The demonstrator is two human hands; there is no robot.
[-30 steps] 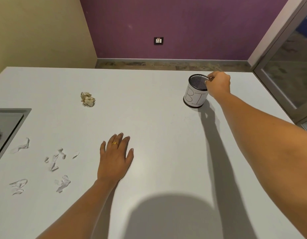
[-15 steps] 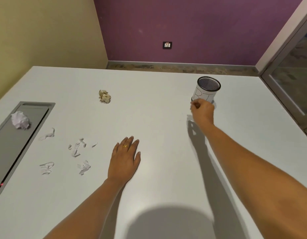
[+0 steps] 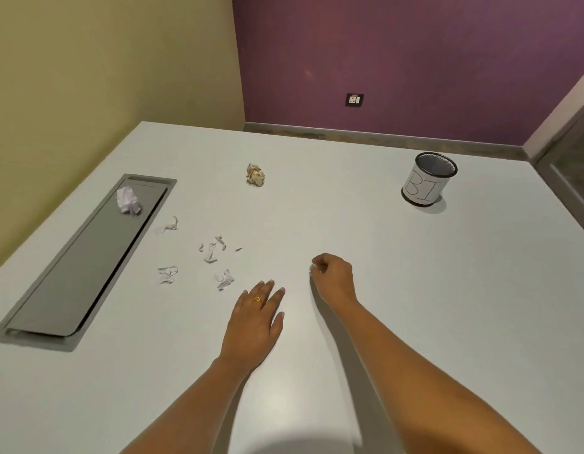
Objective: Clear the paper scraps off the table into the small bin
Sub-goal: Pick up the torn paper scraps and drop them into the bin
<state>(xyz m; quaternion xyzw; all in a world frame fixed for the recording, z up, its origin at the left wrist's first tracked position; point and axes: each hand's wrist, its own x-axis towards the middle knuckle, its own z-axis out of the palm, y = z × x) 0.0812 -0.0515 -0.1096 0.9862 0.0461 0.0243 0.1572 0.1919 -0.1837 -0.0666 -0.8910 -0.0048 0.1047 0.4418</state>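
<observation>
Now that the right hand (image 3: 333,278) has swung back from the small bin (image 3: 426,183), fingers (image 3: 316,268) curled on nothing visible, and the left hand (image 3: 254,319) lies flat, the paper scraps (image 3: 215,253) still litter the counter (image 3: 415,290) beside them, so lots left.

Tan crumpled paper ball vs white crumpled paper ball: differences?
The tan crumpled paper ball is beige, the white crumpled paper ball white. Tan lies on the bare white table; white on the grey recessed panel. Tan sits nearer the small mesh bin. Both are wadded, outside the bin.
</observation>
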